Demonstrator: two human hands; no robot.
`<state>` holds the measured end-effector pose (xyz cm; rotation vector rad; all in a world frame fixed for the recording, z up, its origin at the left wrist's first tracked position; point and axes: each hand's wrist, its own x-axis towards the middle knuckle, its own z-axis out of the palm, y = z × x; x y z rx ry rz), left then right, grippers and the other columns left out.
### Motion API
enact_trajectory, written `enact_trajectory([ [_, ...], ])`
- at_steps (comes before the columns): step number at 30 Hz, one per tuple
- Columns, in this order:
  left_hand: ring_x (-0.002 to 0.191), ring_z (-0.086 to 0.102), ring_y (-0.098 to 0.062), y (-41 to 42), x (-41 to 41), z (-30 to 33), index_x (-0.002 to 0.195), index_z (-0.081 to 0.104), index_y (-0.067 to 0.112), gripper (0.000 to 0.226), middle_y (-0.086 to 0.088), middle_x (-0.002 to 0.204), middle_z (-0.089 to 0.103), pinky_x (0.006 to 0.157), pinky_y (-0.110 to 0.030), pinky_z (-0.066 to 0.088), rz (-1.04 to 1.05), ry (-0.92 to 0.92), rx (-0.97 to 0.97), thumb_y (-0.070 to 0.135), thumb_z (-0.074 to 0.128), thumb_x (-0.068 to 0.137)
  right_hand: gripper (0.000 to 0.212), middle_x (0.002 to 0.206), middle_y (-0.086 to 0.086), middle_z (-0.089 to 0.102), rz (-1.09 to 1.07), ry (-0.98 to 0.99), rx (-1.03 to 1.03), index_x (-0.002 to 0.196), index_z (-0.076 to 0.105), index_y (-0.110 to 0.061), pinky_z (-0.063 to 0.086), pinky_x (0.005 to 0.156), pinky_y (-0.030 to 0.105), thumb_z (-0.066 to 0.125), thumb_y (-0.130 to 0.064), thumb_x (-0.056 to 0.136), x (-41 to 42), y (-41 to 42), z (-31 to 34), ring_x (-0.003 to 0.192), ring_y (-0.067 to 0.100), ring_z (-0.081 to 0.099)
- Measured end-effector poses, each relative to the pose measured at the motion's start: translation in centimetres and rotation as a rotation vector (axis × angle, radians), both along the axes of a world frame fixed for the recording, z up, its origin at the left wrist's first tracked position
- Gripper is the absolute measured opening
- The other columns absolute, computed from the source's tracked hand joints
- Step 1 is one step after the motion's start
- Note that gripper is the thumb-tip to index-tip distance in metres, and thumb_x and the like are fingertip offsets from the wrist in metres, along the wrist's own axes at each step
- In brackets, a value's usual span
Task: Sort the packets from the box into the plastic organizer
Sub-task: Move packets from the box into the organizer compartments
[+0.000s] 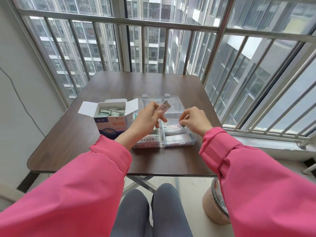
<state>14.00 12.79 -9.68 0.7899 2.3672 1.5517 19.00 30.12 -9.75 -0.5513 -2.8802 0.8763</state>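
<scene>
An open cardboard box (111,124) stands on the dark table, filled with several pale green packets (109,112). To its right lies the clear plastic organizer (191,139) with its lid folded back. My left hand (147,119) hovers over the organizer's left side and pinches a small pink packet (164,106) upright. My right hand (195,119) reaches into the upper right compartment, its curled fingers pinching a row of packets (171,127) standing there. The front compartments hold larger flat packets (174,138).
The brown table (85,142) sits against a metal window railing (153,23). A round brown bin (214,207) stands on the floor at the right, beside my knees. A dark cable hangs along the left wall.
</scene>
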Motion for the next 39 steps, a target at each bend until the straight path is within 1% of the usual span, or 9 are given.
enact_trajectory([
  [4,0.047,0.056,-0.008,0.1,-0.1,0.1,0.083,0.044,0.021,0.015,-0.001,0.083,0.071,0.045,-0.02,0.041,0.013,-0.057,0.004,0.015,0.046,0.097,0.01,0.093,0.002,0.068,0.019,-0.029,0.121,0.079,0.067,-0.02,0.048,0.078,0.031,0.066,-0.01,0.078,0.3,-0.5,-0.2,0.094,0.022,0.061],
  [11,0.055,0.063,-0.015,0.3,0.1,0.3,0.091,0.052,0.013,0.009,0.0,0.083,0.067,0.052,-0.027,0.049,0.03,-0.104,0.005,0.014,0.047,0.098,0.008,0.089,0.001,0.068,0.105,0.013,0.155,0.084,0.07,-0.016,0.044,0.075,0.029,0.065,-0.022,0.084,0.4,0.0,-0.6,0.088,0.018,0.061],
  [13,0.056,0.064,-0.014,0.3,0.2,0.3,0.092,0.055,0.012,0.008,0.001,0.082,0.067,0.053,-0.025,0.051,0.02,-0.11,0.008,0.013,0.048,0.097,0.017,0.081,0.001,0.066,0.095,0.117,0.0,0.084,0.071,-0.013,0.041,0.068,0.024,0.062,-0.027,0.088,0.7,0.1,0.0,0.075,0.013,0.058],
  [15,0.054,0.064,-0.013,0.3,0.4,0.3,0.092,0.056,0.012,0.008,0.001,0.081,0.067,0.054,-0.024,0.052,0.001,-0.12,0.017,0.01,0.05,0.096,0.021,0.078,0.001,0.066,0.081,0.219,-0.352,0.082,0.069,-0.014,0.039,0.054,0.017,0.057,-0.029,0.092,1.2,-0.1,1.0,0.063,0.008,0.054],
  [18,0.047,0.063,-0.009,0.7,0.9,0.4,0.097,0.056,0.009,0.008,0.0,0.081,0.068,0.048,-0.018,0.049,-0.045,-0.123,0.036,0.003,0.054,0.092,0.012,0.077,0.001,0.065,0.137,0.28,-0.656,0.085,0.066,-0.015,0.037,0.047,0.014,0.059,-0.023,0.091,2.0,-0.5,1.8,0.062,0.004,0.054],
  [24,0.048,0.064,-0.009,1.1,1.1,0.8,0.098,0.053,0.011,0.015,0.002,0.08,0.066,0.052,-0.025,0.052,-0.017,-0.063,-0.009,0.004,0.061,0.088,0.018,0.059,-0.012,0.067,0.139,0.343,-0.644,0.079,0.064,-0.015,0.04,0.05,0.011,0.068,0.002,0.08,2.2,-0.3,2.0,0.055,-0.005,0.057],
  [29,0.036,0.054,-0.001,1.2,0.0,0.3,0.097,0.061,0.012,0.007,0.005,0.075,0.064,0.051,-0.022,0.048,0.066,0.093,-0.175,0.011,0.059,0.089,0.019,0.067,0.0,0.063,0.017,0.359,-0.566,0.089,0.066,-0.021,0.043,0.054,0.019,0.071,-0.005,0.079,1.7,0.0,1.4,0.062,0.009,0.059],
  [33,0.039,0.054,-0.008,1.4,-0.4,0.5,0.093,0.065,0.014,0.007,0.0,0.077,0.064,0.062,-0.027,0.051,0.105,0.141,-0.227,0.012,0.063,0.087,0.017,0.065,0.002,0.066,0.004,0.321,-0.503,0.073,0.064,-0.021,0.04,0.051,0.015,0.073,-0.008,0.078,1.2,0.3,1.1,0.059,0.012,0.057],
  [39,0.032,0.052,-0.005,1.7,-0.3,-0.1,0.084,0.051,0.019,0.011,0.003,0.078,0.071,0.047,-0.023,0.045,0.101,0.073,-0.265,0.013,0.055,0.093,0.018,0.068,0.007,0.067,-0.124,0.334,-0.492,0.065,0.063,-0.019,0.043,0.053,0.02,0.073,-0.012,0.08,0.8,1.0,0.4,0.046,0.011,0.051],
])
